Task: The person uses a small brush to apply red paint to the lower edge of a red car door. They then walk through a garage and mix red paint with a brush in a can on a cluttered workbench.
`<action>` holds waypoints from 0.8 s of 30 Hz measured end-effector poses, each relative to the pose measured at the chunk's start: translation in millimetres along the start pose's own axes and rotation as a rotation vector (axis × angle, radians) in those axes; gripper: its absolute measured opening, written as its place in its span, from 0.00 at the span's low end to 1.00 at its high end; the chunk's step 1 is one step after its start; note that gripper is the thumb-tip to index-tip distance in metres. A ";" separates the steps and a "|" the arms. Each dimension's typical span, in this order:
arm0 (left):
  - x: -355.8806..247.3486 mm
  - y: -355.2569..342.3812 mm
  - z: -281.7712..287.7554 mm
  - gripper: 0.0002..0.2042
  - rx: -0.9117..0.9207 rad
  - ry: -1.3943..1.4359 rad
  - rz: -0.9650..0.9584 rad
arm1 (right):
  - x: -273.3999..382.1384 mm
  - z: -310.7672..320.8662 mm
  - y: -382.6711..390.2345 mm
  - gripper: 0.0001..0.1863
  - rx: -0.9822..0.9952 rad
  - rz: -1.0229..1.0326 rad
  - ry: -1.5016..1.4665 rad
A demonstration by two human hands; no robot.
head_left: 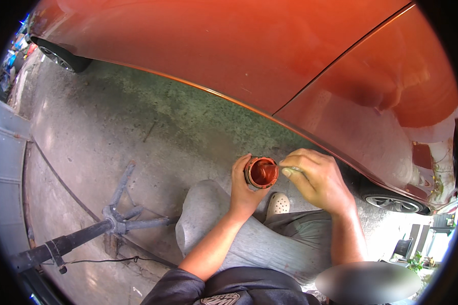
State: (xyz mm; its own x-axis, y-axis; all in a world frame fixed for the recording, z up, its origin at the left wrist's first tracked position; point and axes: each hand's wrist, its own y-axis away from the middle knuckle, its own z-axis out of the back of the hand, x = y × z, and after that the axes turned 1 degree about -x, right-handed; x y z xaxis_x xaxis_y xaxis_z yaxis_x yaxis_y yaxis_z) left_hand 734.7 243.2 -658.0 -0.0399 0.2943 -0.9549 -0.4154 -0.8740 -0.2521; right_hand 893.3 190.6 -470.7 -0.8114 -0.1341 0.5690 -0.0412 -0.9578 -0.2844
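One round open jar (248,176) of glossy red paint (264,176) is held above the grey concrete floor (152,137). The left hand (243,192) has its grip curled around the jar's side; the right hand (318,178) has its grip pinched on one thin, silvery tool (293,168), its reddened end at the jar's mouth. Around them: one cream perforated clog (278,204), one red car (213,46) showing two wheels (393,204), one grey metal stand (118,222). One pale lettered emblem (221,299) marks the dark shirt (259,279).

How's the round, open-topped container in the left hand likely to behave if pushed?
The round, open-topped container may spill its glossy red contents if tipped, being lidless. Its smeared outside could feel slippery. Its round wall suggests rolling once sideways.
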 end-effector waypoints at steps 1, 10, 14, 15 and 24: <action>3.8 1.4 -2.0 0.46 0.004 0.028 0.009 | 1.2 -2.1 0.8 0.08 0.014 0.016 -0.037; 8.8 3.0 -6.9 0.46 0.013 0.064 0.039 | 3.1 -4.2 1.9 0.08 0.017 0.069 -0.020; 8.1 1.6 -5.6 0.46 -0.006 0.056 0.001 | -2.2 3.5 7.0 0.11 0.106 0.019 -0.031; 5.1 0.5 -5.5 0.46 -0.011 0.016 -0.022 | -3.8 6.3 7.4 0.11 0.121 -0.010 0.006; 6.0 1.5 -6.3 0.46 -0.007 0.028 -0.013 | 1.0 0.4 2.4 0.08 0.010 0.030 0.013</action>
State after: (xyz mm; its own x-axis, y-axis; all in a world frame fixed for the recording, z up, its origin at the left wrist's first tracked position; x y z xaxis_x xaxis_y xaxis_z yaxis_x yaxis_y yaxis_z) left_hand 739.6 241.3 -665.0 -0.0091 0.2947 -0.9556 -0.4097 -0.8728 -0.2652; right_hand 892.7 188.1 -470.5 -0.8197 -0.1593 0.5502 -0.0114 -0.9558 -0.2937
